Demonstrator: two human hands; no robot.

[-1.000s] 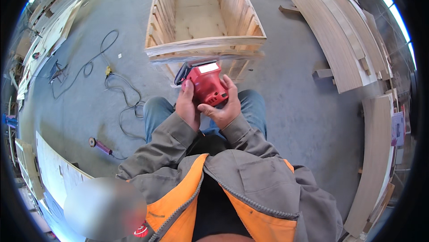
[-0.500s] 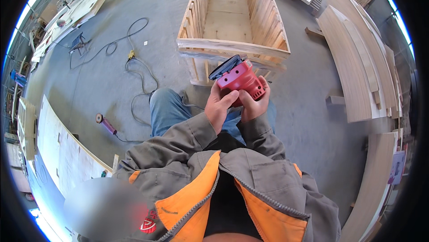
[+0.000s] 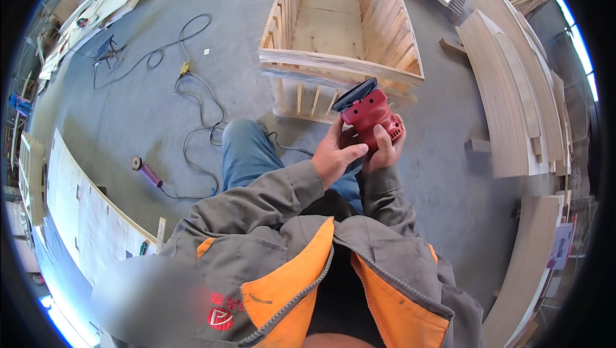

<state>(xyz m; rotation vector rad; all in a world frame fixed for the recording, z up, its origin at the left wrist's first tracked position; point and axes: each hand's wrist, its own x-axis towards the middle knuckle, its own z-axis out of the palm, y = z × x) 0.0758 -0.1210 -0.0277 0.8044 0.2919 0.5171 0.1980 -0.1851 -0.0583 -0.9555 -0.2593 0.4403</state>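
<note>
Both hands hold a red power sander (image 3: 372, 117) above my lap, its dark round pad (image 3: 354, 95) tilted up and away toward the left. My left hand (image 3: 336, 152) grips the near left side, thumb pressed against the body. Around the right side and vented end wraps my right hand (image 3: 387, 146), thumb on top. Some fingers of both hands are hidden behind the tool. Just beyond the sander stands a slatted wooden crate (image 3: 340, 69), open at the top, its end rail close behind the pad.
An angle grinder (image 3: 149, 173) lies on the floor to my left, near a long pale board (image 3: 83, 203). Loose cable (image 3: 204, 113) with a yellow connector (image 3: 185, 68) winds across the floor. Stacked wooden panels (image 3: 507, 91) stand at right, with a wood block (image 3: 478, 146) nearby.
The sander and both hands have shifted to the right in view. My left thumb has slid lower on the body, and the right thumb now lies more upright along it.
</note>
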